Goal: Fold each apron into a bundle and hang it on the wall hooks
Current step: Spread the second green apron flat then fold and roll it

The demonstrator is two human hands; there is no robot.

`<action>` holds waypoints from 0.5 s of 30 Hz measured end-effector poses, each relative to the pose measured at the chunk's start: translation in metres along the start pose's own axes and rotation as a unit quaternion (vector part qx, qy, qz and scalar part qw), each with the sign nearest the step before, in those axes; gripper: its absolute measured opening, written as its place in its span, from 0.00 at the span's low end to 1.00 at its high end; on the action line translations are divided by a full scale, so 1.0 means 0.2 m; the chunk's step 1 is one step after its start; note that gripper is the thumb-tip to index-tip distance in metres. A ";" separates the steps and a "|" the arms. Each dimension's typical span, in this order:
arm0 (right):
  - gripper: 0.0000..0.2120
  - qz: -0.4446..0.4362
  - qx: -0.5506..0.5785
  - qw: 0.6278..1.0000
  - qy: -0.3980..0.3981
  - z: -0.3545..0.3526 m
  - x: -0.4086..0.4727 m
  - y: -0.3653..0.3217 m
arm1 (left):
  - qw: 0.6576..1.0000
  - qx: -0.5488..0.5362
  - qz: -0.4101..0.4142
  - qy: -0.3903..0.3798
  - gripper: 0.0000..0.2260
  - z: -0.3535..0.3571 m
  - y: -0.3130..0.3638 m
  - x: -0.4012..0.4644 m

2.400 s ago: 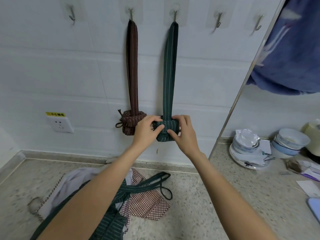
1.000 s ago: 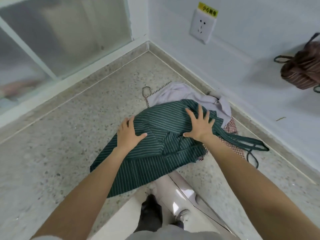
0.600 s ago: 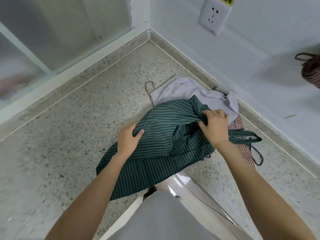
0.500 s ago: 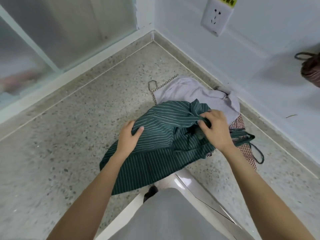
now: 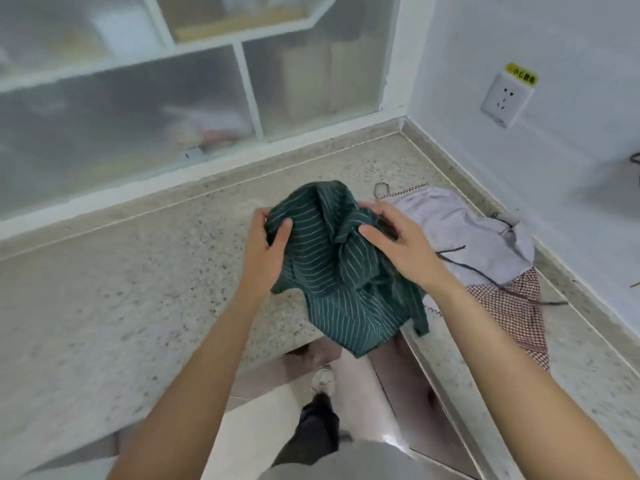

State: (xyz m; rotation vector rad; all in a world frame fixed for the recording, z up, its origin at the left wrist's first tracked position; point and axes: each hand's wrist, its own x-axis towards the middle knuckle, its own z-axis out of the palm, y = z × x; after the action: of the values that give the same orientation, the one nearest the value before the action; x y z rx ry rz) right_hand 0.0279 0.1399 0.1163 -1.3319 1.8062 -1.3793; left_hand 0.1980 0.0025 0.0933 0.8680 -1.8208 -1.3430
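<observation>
A dark green apron [image 5: 341, 271] with thin white stripes hangs crumpled in the air above the counter's inner corner. My left hand [image 5: 266, 251] grips its left side, thumb on top of the cloth. My right hand [image 5: 398, 247] holds its right side with the fingers curled into the folds. The apron's lower part droops past the counter edge. A pale lilac apron [image 5: 464, 233] lies flat on the counter to the right, with a red-and-white checked apron [image 5: 512, 313] partly under it. The wall hooks are out of view.
The speckled stone counter [image 5: 138, 292] runs along a frosted glass window [image 5: 138, 109] at the left and a white wall at the right. A wall socket [image 5: 505, 98] with a yellow label sits on that wall. Floor and my shoes show below.
Both hands left the hung green bundle and turned to the pile. They pressed, then gathered the green striped apron and lifted it off the counter, uncovering the lilac apron.
</observation>
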 end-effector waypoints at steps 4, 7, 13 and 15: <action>0.05 -0.036 0.004 0.999 -0.032 0.24 0.03 -0.20 | 0.993 0.045 0.024 0.102 0.04 -0.30 0.08 -0.17; 0.05 -0.058 0.030 0.996 -0.069 0.45 0.07 -0.33 | 0.980 0.092 0.027 0.172 0.06 -0.53 0.10 -0.27; 0.07 -0.030 0.041 0.991 -0.125 0.81 0.26 -0.39 | 0.938 0.221 -0.006 0.268 0.13 -0.98 0.10 -0.34; 0.10 -0.034 -0.010 0.986 -0.161 0.93 0.35 -0.38 | 0.921 0.278 -0.024 0.272 0.14 -1.14 0.06 -0.33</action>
State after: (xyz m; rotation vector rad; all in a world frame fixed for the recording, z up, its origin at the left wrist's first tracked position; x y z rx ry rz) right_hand 0.1847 -0.0038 0.1308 -1.5400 1.5747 -1.1037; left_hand 0.4239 -0.0513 0.1436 1.4215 -1.7338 -0.5027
